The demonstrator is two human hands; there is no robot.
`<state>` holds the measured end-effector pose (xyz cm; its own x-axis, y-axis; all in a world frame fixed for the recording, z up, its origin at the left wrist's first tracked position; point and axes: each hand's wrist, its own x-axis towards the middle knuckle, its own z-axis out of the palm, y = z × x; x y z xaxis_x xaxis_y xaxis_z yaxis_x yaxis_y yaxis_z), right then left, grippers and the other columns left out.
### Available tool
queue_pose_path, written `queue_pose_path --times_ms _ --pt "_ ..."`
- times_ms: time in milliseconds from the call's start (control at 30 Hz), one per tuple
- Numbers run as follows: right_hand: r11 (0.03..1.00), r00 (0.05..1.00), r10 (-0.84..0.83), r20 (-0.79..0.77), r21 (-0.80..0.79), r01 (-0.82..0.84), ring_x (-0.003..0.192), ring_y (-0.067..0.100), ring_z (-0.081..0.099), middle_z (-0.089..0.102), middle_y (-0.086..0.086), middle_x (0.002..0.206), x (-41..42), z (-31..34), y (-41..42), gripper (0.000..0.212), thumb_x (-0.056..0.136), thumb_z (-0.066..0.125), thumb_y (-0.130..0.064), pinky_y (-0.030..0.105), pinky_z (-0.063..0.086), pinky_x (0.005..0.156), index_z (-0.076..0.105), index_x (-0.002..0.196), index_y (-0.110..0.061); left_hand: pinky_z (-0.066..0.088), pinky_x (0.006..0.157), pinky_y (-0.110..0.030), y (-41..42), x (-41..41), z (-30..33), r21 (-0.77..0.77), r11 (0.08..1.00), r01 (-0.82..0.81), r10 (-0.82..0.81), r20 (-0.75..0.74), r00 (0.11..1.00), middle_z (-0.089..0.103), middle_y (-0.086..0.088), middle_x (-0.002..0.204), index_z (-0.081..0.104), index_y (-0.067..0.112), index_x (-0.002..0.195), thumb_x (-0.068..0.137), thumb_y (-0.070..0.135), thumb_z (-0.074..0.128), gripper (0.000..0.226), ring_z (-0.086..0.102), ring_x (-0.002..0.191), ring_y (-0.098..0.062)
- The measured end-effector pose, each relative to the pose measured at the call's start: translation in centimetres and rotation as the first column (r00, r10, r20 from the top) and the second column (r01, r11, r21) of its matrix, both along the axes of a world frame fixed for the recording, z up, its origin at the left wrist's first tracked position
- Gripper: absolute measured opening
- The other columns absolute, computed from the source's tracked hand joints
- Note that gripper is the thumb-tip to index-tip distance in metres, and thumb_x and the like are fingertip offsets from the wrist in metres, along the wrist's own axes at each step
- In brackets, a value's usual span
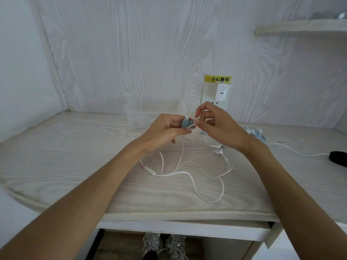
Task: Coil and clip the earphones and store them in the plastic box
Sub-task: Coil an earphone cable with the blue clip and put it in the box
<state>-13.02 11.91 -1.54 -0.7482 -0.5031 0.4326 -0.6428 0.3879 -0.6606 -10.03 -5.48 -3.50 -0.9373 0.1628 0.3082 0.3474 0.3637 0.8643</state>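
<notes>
The left hand [165, 128] grips a grey clip [186, 123]; the right hand [216, 121] pinches the white earphones [187, 172] cable beside it; the rest lies loose on the counter [75, 147]; the plastic box [142, 111] stands behind.

Both bare forearms are stretched forward, hands raised and nearly meeting. A small grey-blue round clip [186, 123] is gripped in the curled left hand [165, 128]. The right hand [216, 122] is held beside it, fingers bent, thumb and forefinger pinched.
</notes>
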Motion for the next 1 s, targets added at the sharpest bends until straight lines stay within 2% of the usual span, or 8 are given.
queue_pose_path --times_ms 200,267,367,500,633,700,800,1000 --pt "1.0 0.998 0.007 -0.058 -0.02 -0.008 0.07 0.034 0.06 0.06 -0.003 0.07 0.0 -0.3 -0.6 0.015 0.092 0.059 -0.013 0.038 0.049 0.067 0.049 0.085 -0.021 0.046 0.054 -0.015 0.2 0.4 -0.1 -0.024 0.999 0.03 -0.03 0.006 1.0 0.074 0.002 0.1 0.071 0.02 0.103 0.087 0.007 0.065 0.022 0.068 0.095 -0.008" --pt "0.997 0.999 0.016 -0.043 -0.072 -0.019 0.064 0.025 0.06 0.06 -0.002 0.068 0.0 -0.1 -0.4 0.015 0.091 0.06 -0.011 0.035 0.049 0.066 0.049 0.085 -0.019 0.047 0.055 -0.015 0.2 0.7 0.3 -0.032 0.995 0.093 -0.092 0.029 0.995 0.073 -0.001 0.105 0.07 0.018 0.106 0.088 0.006 0.064 0.023 0.068 0.097 -0.008" --pt "0.983 0.996 0.053 0.075 -0.178 -0.039 0.056 0.005 0.054 0.059 0.002 0.067 0.0 0.4 0.2 0.011 0.09 0.062 -0.012 0.016 0.043 0.056 0.05 0.09 -0.013 0.048 0.058 -0.014 0.1 1.1 1.0 -0.02 0.975 0.221 -0.217 0.116 0.969 0.071 0.0 0.113 0.064 0.013 0.117 0.092 0.008 0.059 0.026 0.066 0.103 -0.006" --pt "0.959 0.946 0.136 0.295 -0.279 -0.051 0.046 0.005 0.039 0.054 -0.001 0.059 -0.1 0.9 1.0 0.009 0.087 0.065 -0.02 0.015 0.032 0.045 0.056 0.086 -0.02 0.044 0.056 -0.01 -0.3 1.8 1.9 0.031 0.935 0.353 -0.351 0.216 0.911 0.07 0.007 0.113 0.06 0.021 0.118 0.094 0.012 0.054 0.027 0.064 0.106 -0.003" --pt "0.909 0.845 0.251 0.472 -0.416 -0.038 0.043 0.006 0.027 0.047 -0.004 0.053 -0.6 1.2 1.2 0.015 0.084 0.062 -0.034 0.014 0.026 0.042 0.058 0.083 -0.019 0.038 0.052 -0.006 -0.6 1.8 2.5 0.241 0.932 0.271 -0.325 0.226 0.918 0.07 0.011 0.112 0.063 0.021 0.116 0.095 0.016 0.051 0.025 0.062 0.1 0.006" --pt "0.941 0.84 0.205 0.502 -0.336 -0.029 0.046 0.007 0.032 0.047 -0.004 0.054 -0.8 1.0 1.2 0.018 0.093 0.054 -0.031 0.015 0.031 0.046 0.06 0.087 -0.015 0.038 0.055 -0.008 -0.6 1.7 2.4 0.286 0.94 0.186 -0.261 0.252 0.932 0.071 0.013 0.11 0.066 0.022 0.113 0.095 0.018 0.052 0.023 0.063 0.101 0.006" --pt "0.996 0.869 0.079 0.489 0.001 -0.091 0.055 0.008 0.048 0.055 -0.001 0.062 -0.8 1.6 1.6 0.016 0.093 0.056 -0.015 0.015 0.041 0.053 0.065 0.101 -0.004 0.037 0.065 -0.016 -0.7 1.5 2.1 0.196 0.98 0.037 -0.095 0.292 0.952 0.072 0.014 0.107 0.069 0.024 0.108 0.093 0.028 0.056 0.021 0.064 0.098 0.007" --pt "0.893 0.922 -0.081 0.378 0.439 -0.101 0.077 0.01 0.064 0.069 0.002 0.083 0.3 3.5 3.7 0.02 0.083 0.065 -0.006 0.019 0.049 0.076 0.067 0.102 -0.013 0.036 0.064 -0.018 -0.2 2.1 4.3 0.301 0.949 -0.091 0.024 0.217 0.976 0.071 0.013 0.101 0.071 0.026 0.095 0.093 0.035 0.056 0.017 0.061 0.089 0.005"
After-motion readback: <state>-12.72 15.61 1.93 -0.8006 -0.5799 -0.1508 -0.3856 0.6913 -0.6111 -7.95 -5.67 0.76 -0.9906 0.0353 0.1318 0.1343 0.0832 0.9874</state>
